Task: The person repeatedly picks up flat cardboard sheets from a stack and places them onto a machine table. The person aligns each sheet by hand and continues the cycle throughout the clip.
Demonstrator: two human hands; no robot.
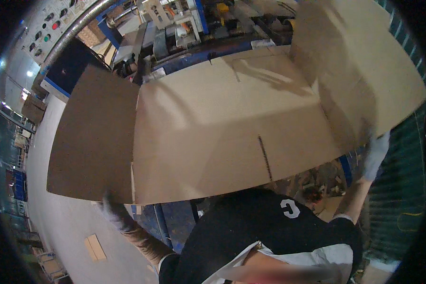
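A large brown cardboard sheet (199, 137), creased into panels, spreads across the middle of the view. Its left panel (92, 137) lies in shade, and its right panel (369, 66) is folded upward. My left hand (116, 215), in a greyish glove, grips the near edge of the left panel. At the near right corner my right hand (377, 156), in a pale glove, is closed on the edge, slightly blurred. Some fingers of each hand are hidden behind the cardboard. A dark slot is cut in the sheet's near edge.
Beyond the sheet stands a machine with a blue frame (189, 59) and metal parts. A control panel (47, 28) with buttons is at the upper left. Flat cardboard (95, 247) lies on the grey floor (66, 222). Green ribbed sheeting (397, 189) runs along the right.
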